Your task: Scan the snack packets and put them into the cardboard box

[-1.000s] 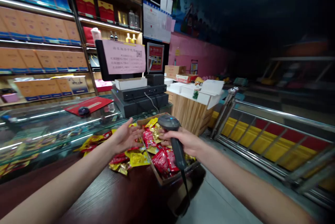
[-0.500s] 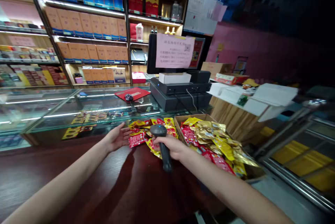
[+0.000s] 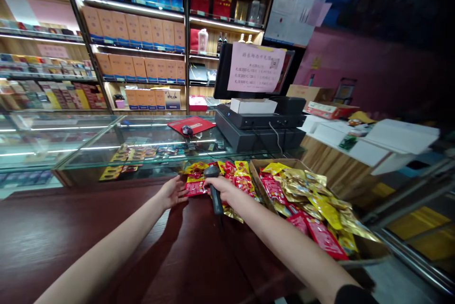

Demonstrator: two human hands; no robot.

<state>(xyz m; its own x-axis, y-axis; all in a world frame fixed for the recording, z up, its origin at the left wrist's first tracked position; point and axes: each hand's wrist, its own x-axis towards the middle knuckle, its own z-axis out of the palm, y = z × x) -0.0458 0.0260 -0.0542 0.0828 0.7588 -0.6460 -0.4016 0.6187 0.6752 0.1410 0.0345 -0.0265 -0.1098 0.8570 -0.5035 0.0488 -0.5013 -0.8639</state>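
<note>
One dark red wooden counter (image 3: 106, 218) fills the foreground. Clock positions are taken from the scanner, 12 being the far side. Carton (image 3: 260, 185): one, at 3 to 4 o'clock, holding red, yellow and gold packets (image 3: 322, 237); these overlap, more than ten, exact count not possible. Monitor (image 3: 222, 69): one, at 1 o'clock, bearing one pink notice (image 3: 258, 67). Loose packets (image 3: 243, 183): at least five, overlapping, from 11 round to 3 o'clock. Red mat (image 3: 202, 124): one, at 11 o'clock.

Hands: two. Right hand (image 3: 223, 188) is closed round the handle of the scanner (image 3: 216, 199), one unit, its head by the loose packets. Left hand (image 3: 172, 193), at 9 o'clock, is empty, fingers apart, near a red packet. Mouse (image 3: 186, 129): one, on the mat.

Progress, as judged: under way; scanner taken up, packets split between carton and counter. Share dealt with and share outstanding: cannot tell.
</note>
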